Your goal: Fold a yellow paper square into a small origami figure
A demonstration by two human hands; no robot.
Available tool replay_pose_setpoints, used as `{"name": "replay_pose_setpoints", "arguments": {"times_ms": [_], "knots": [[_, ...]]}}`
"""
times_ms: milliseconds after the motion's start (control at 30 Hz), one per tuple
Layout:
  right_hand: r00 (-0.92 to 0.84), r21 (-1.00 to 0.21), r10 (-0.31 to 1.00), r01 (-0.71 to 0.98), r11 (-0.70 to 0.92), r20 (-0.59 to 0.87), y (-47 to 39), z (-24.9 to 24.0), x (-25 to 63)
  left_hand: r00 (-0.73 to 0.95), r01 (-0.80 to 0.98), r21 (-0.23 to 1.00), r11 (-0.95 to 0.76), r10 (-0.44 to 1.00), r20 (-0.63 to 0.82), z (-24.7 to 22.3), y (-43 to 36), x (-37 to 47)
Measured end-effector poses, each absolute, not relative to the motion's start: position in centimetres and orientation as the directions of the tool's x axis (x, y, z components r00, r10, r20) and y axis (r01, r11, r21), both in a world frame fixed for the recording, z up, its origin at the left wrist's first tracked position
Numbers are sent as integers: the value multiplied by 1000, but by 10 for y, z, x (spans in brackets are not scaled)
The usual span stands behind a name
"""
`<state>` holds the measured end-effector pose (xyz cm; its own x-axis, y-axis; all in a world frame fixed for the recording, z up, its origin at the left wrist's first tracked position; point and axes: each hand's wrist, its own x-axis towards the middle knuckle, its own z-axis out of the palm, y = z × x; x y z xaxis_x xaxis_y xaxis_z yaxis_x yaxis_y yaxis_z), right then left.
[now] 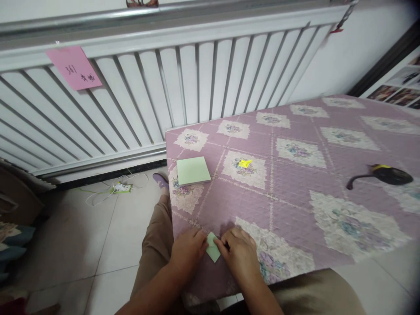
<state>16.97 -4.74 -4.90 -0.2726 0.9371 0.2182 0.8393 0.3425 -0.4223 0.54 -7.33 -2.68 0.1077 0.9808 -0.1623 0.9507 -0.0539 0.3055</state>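
Note:
A small folded piece of pale green paper [213, 247] lies near the front edge of the purple floral tablecloth [229, 205], one corner pointing toward me. My left hand [188, 251] holds its left side, fingers closed together at the edge. From the right, my right hand [239, 253] grips the same paper, with its thumb on the surface and the other fingers curled. Farther back on the left sits a stack of square green paper [193, 170]. A small yellow folded paper [245, 163] rests on a floral patch right of the stack.
At the right lies a black curved object [390, 175] with a yellow part. A white radiator [203, 83] stands behind the table, with a pink note [75, 68] on it. A power strip [122, 187] with cables is on the floor at left.

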Motion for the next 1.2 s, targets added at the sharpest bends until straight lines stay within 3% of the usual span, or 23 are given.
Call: {"name": "replay_pose_setpoints", "arguments": {"times_ms": [300, 567, 767, 933, 1200], "knots": [[-263, -424, 933, 837, 347, 245, -49, -49, 171, 407, 886, 278, -372, 910, -79, -44, -72, -8], [-282, -454, 942, 826, 334, 180, -48, -51, 173, 562, 824, 93, -558, 827, -13, -38, -86, -22], [-321, -455, 913, 793, 405, 253, -51, -52, 179, 606, 795, 60, -604, 794, -40, -32, -85, -25], [-455, -316, 792, 743, 589, 407, -74, -57, 172, 598, 800, 72, -595, 801, -25, -34, -84, -25], [-476, -248, 783, 767, 592, 400, -86, -67, 171, 561, 825, 77, -560, 828, 13, -44, -94, -26]]}}
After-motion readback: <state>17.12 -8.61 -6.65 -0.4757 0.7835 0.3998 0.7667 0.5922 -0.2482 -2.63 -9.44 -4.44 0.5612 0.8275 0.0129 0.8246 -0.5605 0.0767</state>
